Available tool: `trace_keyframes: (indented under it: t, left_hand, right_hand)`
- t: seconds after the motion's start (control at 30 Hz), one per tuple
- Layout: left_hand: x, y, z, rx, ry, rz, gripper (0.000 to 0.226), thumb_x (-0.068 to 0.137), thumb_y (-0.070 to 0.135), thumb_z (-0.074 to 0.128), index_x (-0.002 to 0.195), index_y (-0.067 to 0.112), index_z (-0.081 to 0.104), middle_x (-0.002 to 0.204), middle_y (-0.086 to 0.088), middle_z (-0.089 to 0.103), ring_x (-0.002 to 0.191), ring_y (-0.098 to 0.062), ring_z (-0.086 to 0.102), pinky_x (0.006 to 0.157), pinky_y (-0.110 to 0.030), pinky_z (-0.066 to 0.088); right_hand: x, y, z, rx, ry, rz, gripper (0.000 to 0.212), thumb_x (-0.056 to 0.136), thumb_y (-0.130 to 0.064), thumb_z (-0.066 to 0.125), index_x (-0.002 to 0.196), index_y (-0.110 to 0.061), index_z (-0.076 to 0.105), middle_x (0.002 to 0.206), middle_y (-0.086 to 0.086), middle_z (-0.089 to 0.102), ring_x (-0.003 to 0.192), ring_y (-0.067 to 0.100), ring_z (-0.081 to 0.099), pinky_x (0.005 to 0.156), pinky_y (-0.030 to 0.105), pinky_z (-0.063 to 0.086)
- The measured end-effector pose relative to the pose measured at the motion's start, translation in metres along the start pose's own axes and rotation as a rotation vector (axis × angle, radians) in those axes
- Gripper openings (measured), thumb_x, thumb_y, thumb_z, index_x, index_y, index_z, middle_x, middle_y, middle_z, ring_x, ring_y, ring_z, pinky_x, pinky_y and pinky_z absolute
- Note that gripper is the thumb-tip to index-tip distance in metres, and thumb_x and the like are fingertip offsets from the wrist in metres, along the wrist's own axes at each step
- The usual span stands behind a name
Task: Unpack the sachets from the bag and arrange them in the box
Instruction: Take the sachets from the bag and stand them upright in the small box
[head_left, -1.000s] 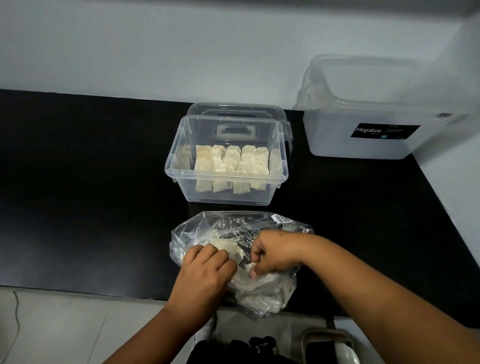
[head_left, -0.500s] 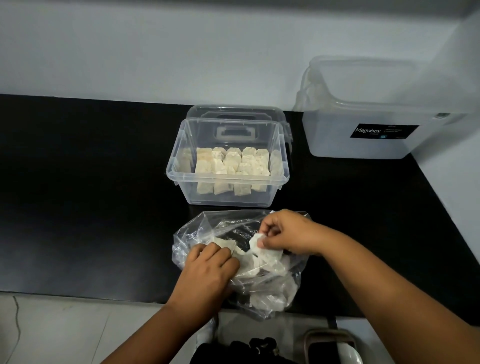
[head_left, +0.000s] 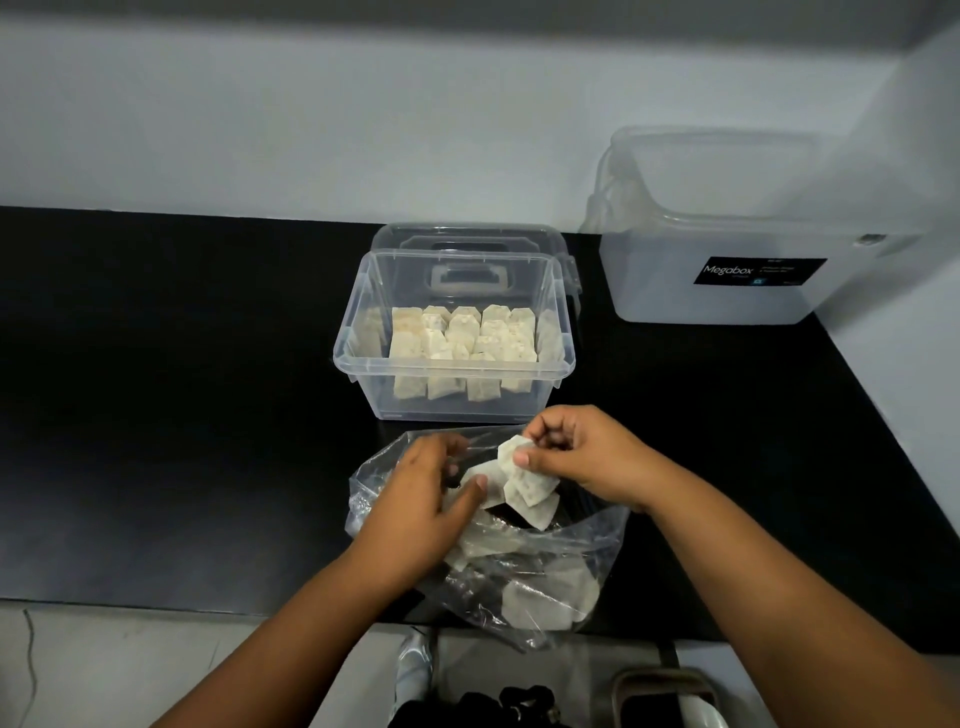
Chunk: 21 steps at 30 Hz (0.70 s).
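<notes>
A clear plastic bag (head_left: 582, 566) lies at the counter's front edge with several pale sachets (head_left: 545, 603) inside. My right hand (head_left: 582, 452) pinches a small bunch of sachets (head_left: 524, 480) lifted above the bag's mouth. My left hand (head_left: 421, 504) rests on the bag's left side, fingers bent over sachets and plastic; whether it grips any is unclear. Behind the bag stands a clear box (head_left: 452, 400) with several sachets (head_left: 462, 338) upright in rows.
The box's lid (head_left: 467, 239) lies behind it on the black counter (head_left: 182, 389). A large translucent bin (head_left: 727, 291) with a Megabox label stands at the back right against the wall. Below the counter edge is pale floor and dark items.
My right hand has risen out of the bag toward the box, bringing a bunch of sachets with it. My left hand slid slightly forward over the bag's left side.
</notes>
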<state>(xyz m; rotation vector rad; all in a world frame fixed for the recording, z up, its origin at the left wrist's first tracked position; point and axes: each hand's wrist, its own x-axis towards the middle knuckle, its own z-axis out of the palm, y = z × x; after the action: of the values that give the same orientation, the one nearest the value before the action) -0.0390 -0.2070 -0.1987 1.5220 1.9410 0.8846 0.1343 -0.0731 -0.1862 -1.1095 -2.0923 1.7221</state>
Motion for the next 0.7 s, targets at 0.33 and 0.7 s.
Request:
trace_keyframes:
  t: [0.33,0.7]
  left_hand:
    - [0.014,-0.001,0.002,-0.164,-0.038,-0.186,0.013,0.084,0.013,0.070,0.079,0.024,0.064,0.060,0.013,0.062,0.054,0.005,0.055,0.057,-0.014,0.044]
    - [0.032,0.033,-0.040,-0.023,-0.041,-0.026,0.015,0.075,0.016,0.080,0.083,0.019,0.068,0.073,0.006,0.067,0.068,-0.008,0.064,0.066,-0.019,0.054]
  right_hand:
    - [-0.002,0.011,0.015,-0.146,0.134,0.041,0.010,0.086,-0.016,0.071,0.091,-0.023,0.065,0.084,-0.001,0.067,0.078,0.014,0.064,0.082,0.037,0.056]
    - [-0.016,-0.048,0.002,-0.519,0.058,-0.097,0.004,0.085,-0.020,0.071,0.087,-0.023,0.071,0.081,-0.008,0.067,0.071,0.000,0.060,0.067,0.014,0.051]
